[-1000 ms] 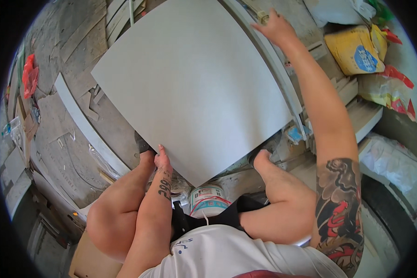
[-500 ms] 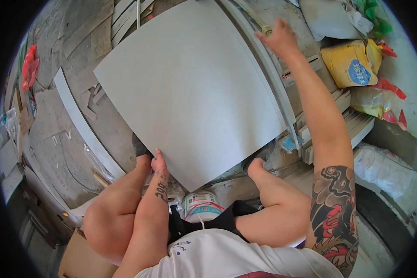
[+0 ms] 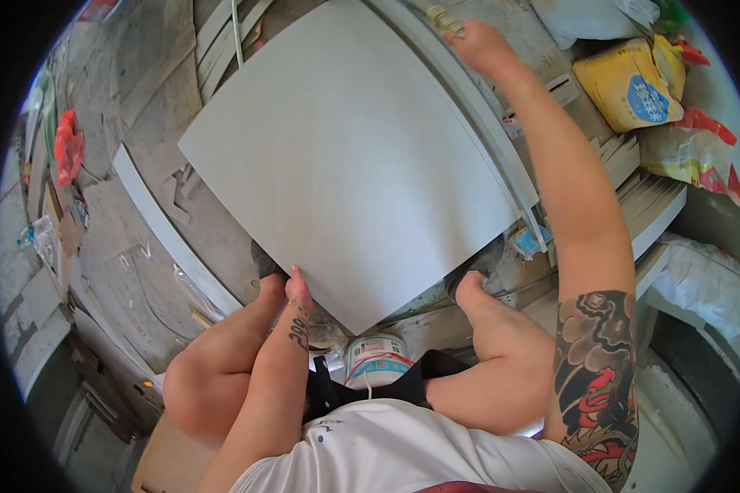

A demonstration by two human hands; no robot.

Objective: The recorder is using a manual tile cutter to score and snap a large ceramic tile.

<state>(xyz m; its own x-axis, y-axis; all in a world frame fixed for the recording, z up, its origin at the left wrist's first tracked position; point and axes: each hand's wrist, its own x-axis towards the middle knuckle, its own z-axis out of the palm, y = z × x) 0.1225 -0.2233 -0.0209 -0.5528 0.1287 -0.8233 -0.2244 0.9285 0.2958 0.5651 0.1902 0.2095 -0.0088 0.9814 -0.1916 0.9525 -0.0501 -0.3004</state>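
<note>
Right-hand fingers, spread half a second ago, now look curled around a yellowish stick at top centre, while the left hand grips the grey board, mid-frame, by its lower-left edge. The step seems to be taking up that stick, calling for a steady board; a long strip crowds its right edge, with more open floor leftward.

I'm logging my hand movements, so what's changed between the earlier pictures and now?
Your right hand, earlier open beside the yellowish tool, has closed, apparently taking a grip on its near end. The tool shifted slightly left. Your left hand stays at the lower left edge of the pale panel, which looks unmoved.
</note>
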